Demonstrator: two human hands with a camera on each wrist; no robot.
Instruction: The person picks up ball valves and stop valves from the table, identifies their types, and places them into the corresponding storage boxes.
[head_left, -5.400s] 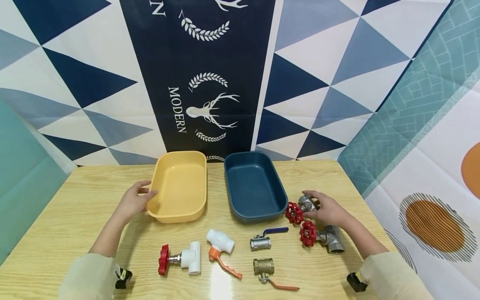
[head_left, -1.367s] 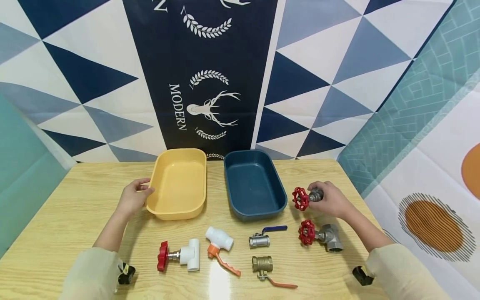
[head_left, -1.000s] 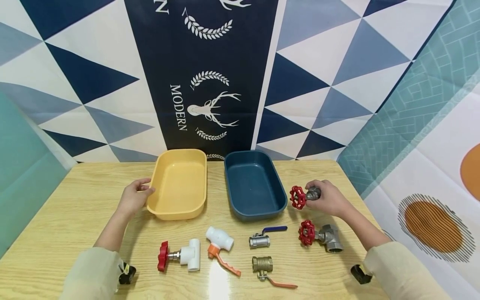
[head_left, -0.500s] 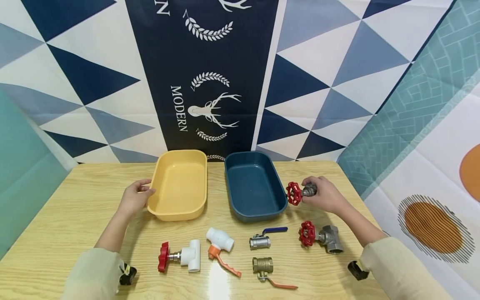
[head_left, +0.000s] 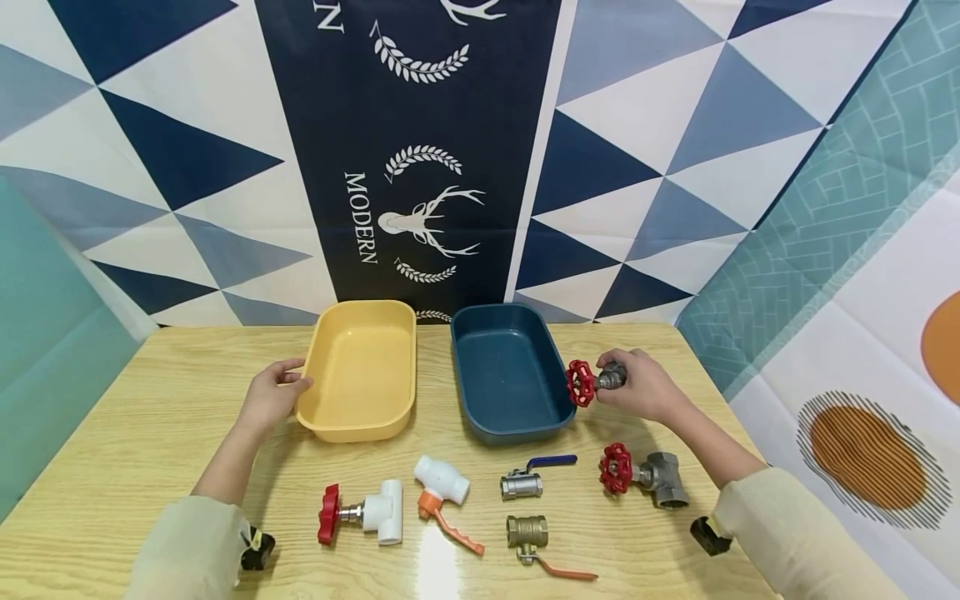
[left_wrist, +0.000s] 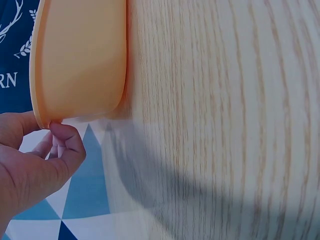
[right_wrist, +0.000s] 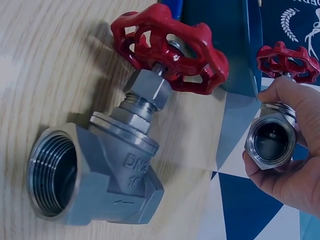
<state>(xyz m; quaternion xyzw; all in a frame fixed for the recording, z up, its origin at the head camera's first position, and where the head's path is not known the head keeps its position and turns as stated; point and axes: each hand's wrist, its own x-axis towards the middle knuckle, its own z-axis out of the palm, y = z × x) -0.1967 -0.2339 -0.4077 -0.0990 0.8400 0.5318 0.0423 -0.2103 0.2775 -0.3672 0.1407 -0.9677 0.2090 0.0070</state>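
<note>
My left hand (head_left: 274, 395) pinches the left rim of a yellow plastic bin (head_left: 358, 371); in the left wrist view, thumb and finger meet at the lip of the bin (left_wrist: 80, 60). My right hand (head_left: 643, 385) grips the metal body of a gate valve (head_left: 611, 377), its red handwheel pointing left. That handwheel overlaps the right rim of a blue bin (head_left: 513, 375) in the head view. The right wrist view shows the threaded end of the held valve (right_wrist: 272, 141) between thumb and fingers. A second, similar valve (head_left: 660, 479) with a red wheel lies on the table below this hand.
In front of the bins lie a white tee-shaped valve (head_left: 381, 512) with a red wheel, a white ball valve (head_left: 442, 483) with an orange lever, a small steel ball valve (head_left: 521, 483) with a blue lever, and a brass ball valve (head_left: 527, 531). A patterned backdrop (head_left: 420, 167) stands behind the table.
My right hand has raised the red-wheeled gate valve off the table and carried it left, up to the blue bin's edge. The left hand stays at the yellow bin.
</note>
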